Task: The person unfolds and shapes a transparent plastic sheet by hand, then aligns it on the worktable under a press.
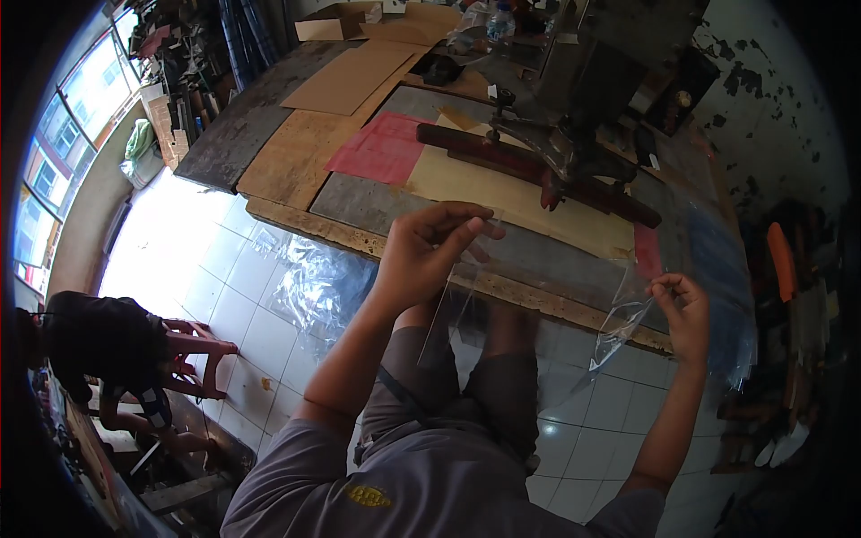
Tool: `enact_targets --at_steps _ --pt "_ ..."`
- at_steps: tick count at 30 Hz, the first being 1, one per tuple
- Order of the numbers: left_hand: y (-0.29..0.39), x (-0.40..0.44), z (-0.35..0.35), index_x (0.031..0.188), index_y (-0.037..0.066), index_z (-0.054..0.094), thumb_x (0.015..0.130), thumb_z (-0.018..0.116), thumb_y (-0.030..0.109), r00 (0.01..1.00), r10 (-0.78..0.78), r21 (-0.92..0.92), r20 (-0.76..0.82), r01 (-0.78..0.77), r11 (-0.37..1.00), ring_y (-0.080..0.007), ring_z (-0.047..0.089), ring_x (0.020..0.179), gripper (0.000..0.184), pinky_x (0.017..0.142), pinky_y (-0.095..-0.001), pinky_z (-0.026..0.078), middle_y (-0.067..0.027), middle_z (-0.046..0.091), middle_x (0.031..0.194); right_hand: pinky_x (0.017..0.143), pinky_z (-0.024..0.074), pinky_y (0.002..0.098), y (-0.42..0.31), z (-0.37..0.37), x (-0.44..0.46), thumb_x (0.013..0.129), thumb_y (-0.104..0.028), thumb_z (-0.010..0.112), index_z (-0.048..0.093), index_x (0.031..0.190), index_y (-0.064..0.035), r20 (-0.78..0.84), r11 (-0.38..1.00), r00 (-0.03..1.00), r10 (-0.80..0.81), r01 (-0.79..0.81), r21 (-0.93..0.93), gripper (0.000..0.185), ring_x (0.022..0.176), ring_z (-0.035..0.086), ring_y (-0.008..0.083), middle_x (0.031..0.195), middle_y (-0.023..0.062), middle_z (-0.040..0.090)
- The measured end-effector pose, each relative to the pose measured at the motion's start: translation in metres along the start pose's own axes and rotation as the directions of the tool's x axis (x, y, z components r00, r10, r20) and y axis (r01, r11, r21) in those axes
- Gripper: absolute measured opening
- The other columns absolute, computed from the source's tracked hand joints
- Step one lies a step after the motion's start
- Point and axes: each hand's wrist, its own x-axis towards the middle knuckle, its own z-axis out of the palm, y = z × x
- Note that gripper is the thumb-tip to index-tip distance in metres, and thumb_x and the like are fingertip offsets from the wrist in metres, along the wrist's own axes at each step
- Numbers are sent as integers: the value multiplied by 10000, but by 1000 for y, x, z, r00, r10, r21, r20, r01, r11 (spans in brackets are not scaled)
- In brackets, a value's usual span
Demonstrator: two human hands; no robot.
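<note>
A clear plastic sheet (538,280) stretches between my two hands at the table's front edge. My left hand (441,242) pinches its left end, with thumb and forefinger together. At the right, my right hand (679,300) is closed on the crumpled right end. Beyond the sheet, a dark red bar (529,170) of a press machine (574,148) hangs over a pale yellow sheet (466,184) and a red sheet (377,148) on the grey work surface (350,199).
Cardboard (350,76) and a bottle (500,25) lie toward the back. Clear plastic (314,278) hangs below the table at left, and more plastic (717,287) at right. Another person (99,350) bends beside a red stool (202,359) at lower left.
</note>
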Motion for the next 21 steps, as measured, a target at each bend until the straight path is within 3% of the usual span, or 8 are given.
enact_targets --at_steps 5,9,16,21 --pt "-3 -2 4 1226 -114 635 1049 582 71 999 40 -29 3 -40 999 -228 742 1009 261 821 -326 628 -202 754 1063 810 458 275 -1 -4 -3 963 -155 716 716 989 -19 -13 1000 1000 -15 15 17 139 874 663 116 902 54 742" --pt "-1 -3 4 1210 -96 643 1053 574 74 999 50 49 -18 -49 998 -210 743 961 241 798 -322 618 -189 756 1058 845 467 281 -6 -3 -7 963 -141 709 703 997 -15 -5 999 1000 -6 6 35 131 887 665 121 926 56 730" --pt "-31 -4 5 1159 -35 635 1059 566 84 974 148 205 -171 -112 972 -165 724 872 170 775 -298 579 -146 756 1011 984 486 321 32 35 -26 1031 -187 660 645 1023 -5 -85 954 993 82 -54 296 184 984 687 146 1097 103 710" --pt "-73 -9 3 1124 -3 611 1067 535 78 935 201 350 -293 -90 933 -152 695 834 124 786 -297 550 -116 724 952 954 524 351 75 95 -35 1068 -187 589 566 1082 -15 -274 902 953 -132 230 365 174 1021 715 208 1212 172 697"
